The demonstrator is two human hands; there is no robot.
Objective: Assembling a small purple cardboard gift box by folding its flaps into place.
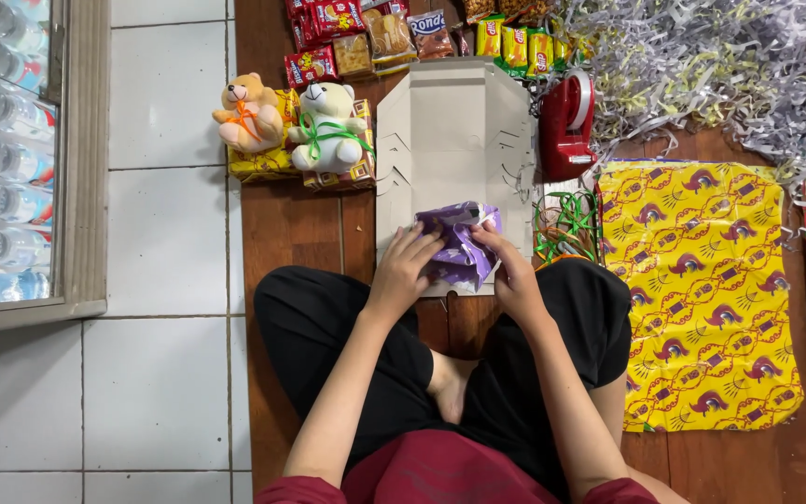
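- Left hand [401,266] is pressing on the left edge of the purple foil packet [460,245], fingers curled over it, closed in a grip on the wrapper.
- The purple foil packet is sitting on the near end of the flattened grey cardboard box [454,131], which is lying on the wooden floor [286,224] just ahead of the person's crossed legs.
- Judgement: the packet is looking light, thin and crinkly; foil likely slippery and easily creased or torn, so holding at the side seams and edges seems safer than squeezing the middle.
- Right hand [513,271] is pinching the packet's right edge, thumb over the top, likewise closed on it.
- Beside the right hand, a tangle of green ribbon [566,224] is lying near the red tape dispenser [566,126]; the yellow wrapping paper [701,289] is spreading flat further right.
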